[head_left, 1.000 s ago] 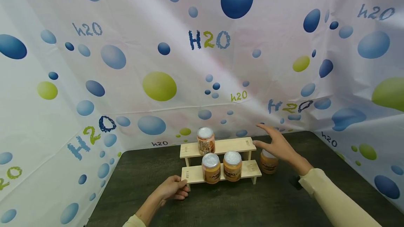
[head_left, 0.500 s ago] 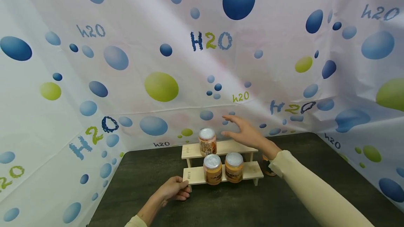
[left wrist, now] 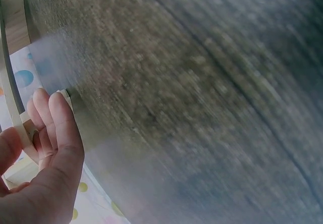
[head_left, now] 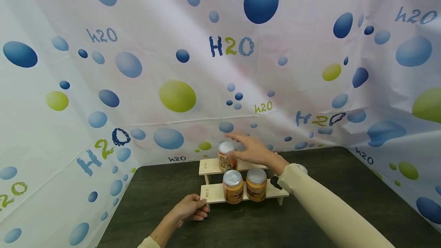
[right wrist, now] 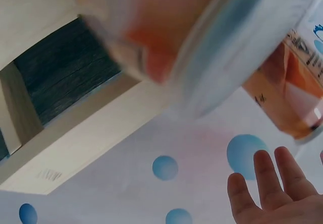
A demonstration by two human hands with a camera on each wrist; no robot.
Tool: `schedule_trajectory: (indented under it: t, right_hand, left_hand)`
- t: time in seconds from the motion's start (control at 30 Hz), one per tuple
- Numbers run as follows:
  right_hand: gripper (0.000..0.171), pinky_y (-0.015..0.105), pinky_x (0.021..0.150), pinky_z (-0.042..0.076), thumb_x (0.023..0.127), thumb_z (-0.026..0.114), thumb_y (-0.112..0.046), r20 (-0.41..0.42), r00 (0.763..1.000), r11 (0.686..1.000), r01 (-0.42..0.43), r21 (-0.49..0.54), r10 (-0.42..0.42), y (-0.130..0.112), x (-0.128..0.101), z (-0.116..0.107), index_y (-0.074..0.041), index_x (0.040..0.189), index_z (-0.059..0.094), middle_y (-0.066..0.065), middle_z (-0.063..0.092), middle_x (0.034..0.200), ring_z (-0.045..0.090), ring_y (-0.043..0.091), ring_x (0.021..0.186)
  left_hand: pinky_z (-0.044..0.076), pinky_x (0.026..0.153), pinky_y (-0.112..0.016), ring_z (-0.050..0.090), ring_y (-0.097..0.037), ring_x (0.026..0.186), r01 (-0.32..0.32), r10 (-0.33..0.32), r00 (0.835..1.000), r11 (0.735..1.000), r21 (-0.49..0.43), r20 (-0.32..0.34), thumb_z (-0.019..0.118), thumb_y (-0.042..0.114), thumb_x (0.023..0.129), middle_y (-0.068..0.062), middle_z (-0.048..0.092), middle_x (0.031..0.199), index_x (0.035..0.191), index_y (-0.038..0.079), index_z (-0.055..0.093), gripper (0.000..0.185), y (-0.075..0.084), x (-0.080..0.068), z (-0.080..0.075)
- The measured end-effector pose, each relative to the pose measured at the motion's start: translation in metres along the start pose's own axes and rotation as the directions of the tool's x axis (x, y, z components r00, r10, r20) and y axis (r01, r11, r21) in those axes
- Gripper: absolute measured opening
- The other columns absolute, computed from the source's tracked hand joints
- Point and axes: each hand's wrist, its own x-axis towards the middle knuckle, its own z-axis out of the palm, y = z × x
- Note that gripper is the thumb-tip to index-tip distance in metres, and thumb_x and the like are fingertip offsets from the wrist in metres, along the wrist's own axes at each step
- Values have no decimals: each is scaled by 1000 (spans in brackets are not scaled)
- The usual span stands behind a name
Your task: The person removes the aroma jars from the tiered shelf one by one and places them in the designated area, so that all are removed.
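1. Our right hand has swung left — fingers apart, by the rear jar at the stand's eleven o'clock.
2. Our left hand pinches the stand's seven-o'clock corner; we should brace it, closing gently.

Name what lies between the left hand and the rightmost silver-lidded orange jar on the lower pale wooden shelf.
From the left hand, the head view shows a bare stretch of pale wooden shelf, then another silver-lidded orange jar.

Right grip nearer upper jar
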Motion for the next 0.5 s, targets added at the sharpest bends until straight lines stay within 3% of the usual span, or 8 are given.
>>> schedule_trajectory:
  t: [0.17, 0.3, 0.5]
  right_hand:
    - [64, 46, 97, 43, 81, 61, -53, 48, 998, 999, 35, 30, -37, -2, 3, 6, -40, 138, 33, -11, 42, 138, 44, 15, 124]
    - [65, 38, 88, 48, 82, 62, -50, 71, 996, 998, 48, 36, -50, -2, 5, 10, -30, 139, 36, -8, 48, 129, 52, 12, 109]
    - [61, 36, 82, 49, 83, 61, -49, 91, 995, 999, 37, -17, -36, -2, 6, 14, -39, 137, 35, -6, 50, 129, 58, 12, 100]
  left_hand:
    - [57, 66, -27, 65, -11, 71, 3, -3, 1000, 1000, 0, 0, 49, 24, 95, -9, 63, 89, 103, -1, 47, 26, 1, 0, 1]
    - [57, 67, -27, 65, -11, 71, 12, -12, 1000, 1000, -1, -6, 49, 24, 95, -9, 63, 89, 102, 0, 47, 25, 2, 0, 1]
    - [57, 67, -28, 65, -10, 71, 19, -18, 1000, 1000, 5, -9, 49, 25, 95, -9, 63, 89, 102, -1, 47, 26, 2, -1, 1]
